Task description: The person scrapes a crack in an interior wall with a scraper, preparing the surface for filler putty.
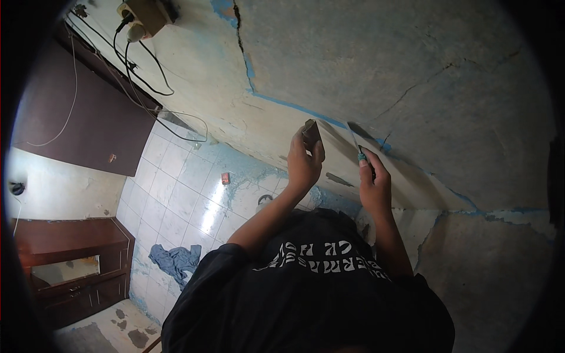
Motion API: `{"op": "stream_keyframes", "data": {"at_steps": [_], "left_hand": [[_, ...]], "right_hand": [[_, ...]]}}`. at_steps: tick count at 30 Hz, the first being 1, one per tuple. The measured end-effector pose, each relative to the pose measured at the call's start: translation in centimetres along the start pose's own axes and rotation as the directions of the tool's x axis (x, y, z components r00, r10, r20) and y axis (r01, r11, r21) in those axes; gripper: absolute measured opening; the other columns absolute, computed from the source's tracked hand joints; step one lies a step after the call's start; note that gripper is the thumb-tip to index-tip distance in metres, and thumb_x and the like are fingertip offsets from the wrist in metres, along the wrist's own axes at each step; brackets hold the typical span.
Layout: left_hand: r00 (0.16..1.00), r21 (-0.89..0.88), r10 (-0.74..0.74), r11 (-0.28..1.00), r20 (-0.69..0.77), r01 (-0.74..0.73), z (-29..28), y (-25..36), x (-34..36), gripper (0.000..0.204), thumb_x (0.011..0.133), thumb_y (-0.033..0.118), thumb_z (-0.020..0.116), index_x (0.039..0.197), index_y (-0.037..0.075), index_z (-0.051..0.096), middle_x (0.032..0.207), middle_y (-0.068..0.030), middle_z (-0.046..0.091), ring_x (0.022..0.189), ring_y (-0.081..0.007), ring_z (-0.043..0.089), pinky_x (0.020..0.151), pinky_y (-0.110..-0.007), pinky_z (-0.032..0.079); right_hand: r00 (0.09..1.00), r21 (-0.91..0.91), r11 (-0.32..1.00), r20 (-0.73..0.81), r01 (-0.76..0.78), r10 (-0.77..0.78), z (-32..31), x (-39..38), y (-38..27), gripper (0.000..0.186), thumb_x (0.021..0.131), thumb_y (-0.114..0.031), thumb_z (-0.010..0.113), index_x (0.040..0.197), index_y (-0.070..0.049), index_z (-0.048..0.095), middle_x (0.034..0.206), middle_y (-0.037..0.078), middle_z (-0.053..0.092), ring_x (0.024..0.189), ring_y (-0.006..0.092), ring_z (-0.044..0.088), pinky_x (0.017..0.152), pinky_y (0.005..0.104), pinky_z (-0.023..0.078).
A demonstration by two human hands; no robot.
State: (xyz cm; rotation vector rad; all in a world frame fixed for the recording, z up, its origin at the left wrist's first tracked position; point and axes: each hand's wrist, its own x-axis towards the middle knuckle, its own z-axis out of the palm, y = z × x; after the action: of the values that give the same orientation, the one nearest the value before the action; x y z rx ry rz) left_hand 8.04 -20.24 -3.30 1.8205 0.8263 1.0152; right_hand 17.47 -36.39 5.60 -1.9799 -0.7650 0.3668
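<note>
- In the head view, our left grip [305,163] is closed around a dark block [311,134], its top poking out beyond the fingertips.
- Our right grip [375,181] is clasped on a bladed tool [362,156], its pale blade pointing up and away from us toward the wall [376,56]; whether the edge touches the plaster, we cannot tell.
- To work the blade well, we judge it best to hold it low and flat to the surface, with light, even pressure, so the corner does not gouge.
- Near the crack [416,88], beyond the right grip, we should go gently, since loose edges there could flake.
- The left grip had best hold the block near the blade but out of its path.
- The block looks matt, rough and wedge-like; we cannot make out its material.
- The tool has a thin, narrow blade and a greenish handle, mostly covered by our fingers.
- Beyond both grips the wall is dull grey and chalky, crossed by a ragged blue strip [300,108].
- Left of and below the left grip lie glossy, pale square floor tiles [165,193], a small red box [225,178] and, farther off, a soft, crumpled blue-grey cloth [175,260].
</note>
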Motion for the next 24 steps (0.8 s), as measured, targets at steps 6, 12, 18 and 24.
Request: {"op": "stream_keyframes", "data": {"at_steps": [6, 12, 18, 24], "left_hand": [[0.998, 0.008, 0.025, 1.0, -0.055, -0.024, -0.4, -0.4, 0.0, 0.054, 0.096, 0.01, 0.07, 0.144, -0.001, 0.049, 0.111, -0.0227, 0.068, 0.091, -0.0342, 0.071, 0.08, -0.045, 0.056], [0.999, 0.016, -0.023, 1.0, -0.031, 0.024, -0.4, -0.7, 0.1, 0.053, 0.097, 0.012, 0.07, 0.144, -0.002, 0.048, 0.112, -0.0231, 0.068, 0.091, -0.0349, 0.071, 0.079, -0.044, 0.056], [0.999, 0.028, 0.007, 1.0, -0.037, -0.006, -0.8, -0.7, 0.6, 0.051, 0.098, 0.012, 0.07, 0.143, -0.002, 0.048, 0.111, -0.0233, 0.069, 0.092, -0.0345, 0.071, 0.076, -0.044, 0.057], [0.999, 0.017, 0.004, 1.0, -0.042, -0.003, -1.3, -0.7, 0.7, 0.048, 0.099, 0.012, 0.069, 0.141, -0.003, 0.05, 0.114, -0.0239, 0.068, 0.094, -0.0331, 0.071, 0.076, -0.042, 0.058]], "right_hand": [[0.989, -0.056, 0.99, -0.055, 0.133, -0.136, 1.1, -0.2, -1.0, 0.034, 0.106, -0.015, 0.055, 0.135, 0.0, 0.065, 0.122, 0.024, 0.073, 0.116, 0.0392, 0.071, 0.1, 0.0417, 0.053], [0.994, -0.095, 0.994, -0.082, 0.061, -0.069, 1.5, -0.7, -1.2, 0.035, 0.104, -0.014, 0.056, 0.135, 0.0, 0.065, 0.124, 0.025, 0.072, 0.117, 0.0391, 0.071, 0.099, 0.0425, 0.053], [0.99, -0.04, 0.995, -0.101, 0.089, -0.093, 1.8, -0.2, -1.3, 0.035, 0.105, -0.013, 0.054, 0.135, 0.0, 0.065, 0.124, 0.027, 0.071, 0.117, 0.0432, 0.069, 0.099, 0.0434, 0.053], [0.966, -0.1, 0.972, -0.133, 0.21, -0.223, 2.7, -0.4, -1.1, 0.033, 0.105, -0.012, 0.056, 0.133, 0.0, 0.066, 0.119, 0.027, 0.072, 0.114, 0.044, 0.07, 0.096, 0.0443, 0.054]]}}
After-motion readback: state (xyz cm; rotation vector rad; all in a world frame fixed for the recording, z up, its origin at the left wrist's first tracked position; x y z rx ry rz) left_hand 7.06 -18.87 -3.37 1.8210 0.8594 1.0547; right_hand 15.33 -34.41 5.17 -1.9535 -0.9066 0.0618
